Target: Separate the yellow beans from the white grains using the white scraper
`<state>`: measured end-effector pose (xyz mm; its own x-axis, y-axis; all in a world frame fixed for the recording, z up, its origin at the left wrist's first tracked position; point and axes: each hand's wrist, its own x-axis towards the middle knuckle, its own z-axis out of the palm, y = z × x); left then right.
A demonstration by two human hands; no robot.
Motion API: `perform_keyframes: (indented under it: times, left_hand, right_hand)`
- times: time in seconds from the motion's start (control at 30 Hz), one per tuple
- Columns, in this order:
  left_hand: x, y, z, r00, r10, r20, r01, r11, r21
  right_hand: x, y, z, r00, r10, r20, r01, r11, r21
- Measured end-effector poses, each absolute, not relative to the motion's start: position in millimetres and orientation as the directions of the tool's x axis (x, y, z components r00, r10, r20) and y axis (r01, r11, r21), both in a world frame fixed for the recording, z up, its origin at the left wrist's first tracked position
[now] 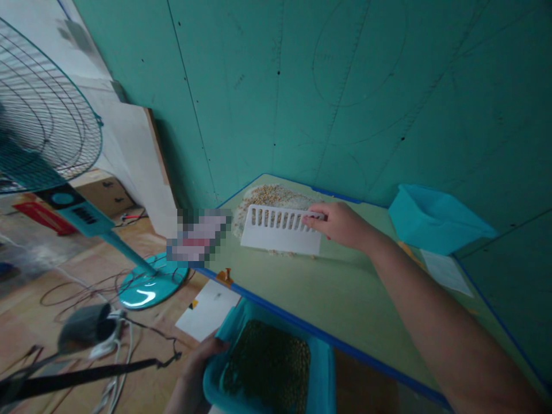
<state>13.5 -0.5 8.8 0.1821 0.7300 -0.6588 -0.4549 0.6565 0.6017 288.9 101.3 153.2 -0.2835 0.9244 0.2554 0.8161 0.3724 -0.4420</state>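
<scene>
My right hand (pixel 340 221) is closed on the top right corner of a white flat scraper (pixel 280 238) with a row of slots along its upper edge. The scraper stands tilted on the table, in front of a spread pile of tan and whitish grains (pixel 269 192). A few loose grains lie along its lower edge. Below the table's front edge, my left hand (pixel 198 368) grips the left side of a teal bin (pixel 328 374). Dark and tan grains (pixel 267 368) fill part of the bin. Its near end is cut off by the frame.
The pale green table (pixel 284 284) has a blue-taped edge. An angular teal container (pixel 435 221) sits at its right rear, beside a white sheet (pixel 446 273). A blurred-out item (pixel 198 236) is at the left corner. A teal fan (pixel 159 282) and cables stand on the floor; a green wall rises behind.
</scene>
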Motion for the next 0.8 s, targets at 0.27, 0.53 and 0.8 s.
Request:
perform_keyframes:
  times: [0.27, 0.53, 0.8]
  left_hand:
    - [12.8, -0.9, 5.5, 0.189, 0.759, -0.623, -0.478, 0.625, 0.617]
    - [14.3, -0.1, 2.5, 0.147, 0.748, -0.647, -0.481, 0.626, 0.614]
    - [15.4, 1.5, 4.8, 0.159, 0.728, -0.667, -0.536, 0.631, 0.561]
  right_hand:
    - [327.3, 110.2, 154.5, -0.15, 0.979, 0.137, 0.705, 0.203, -0.679]
    - [371.2, 127.7, 129.0, -0.084, 0.996, -0.012, 0.477, 0.03, -0.878]
    - [352.4, 130.9, 122.2, -0.152, 0.988, -0.04, 0.433, 0.03, -0.901]
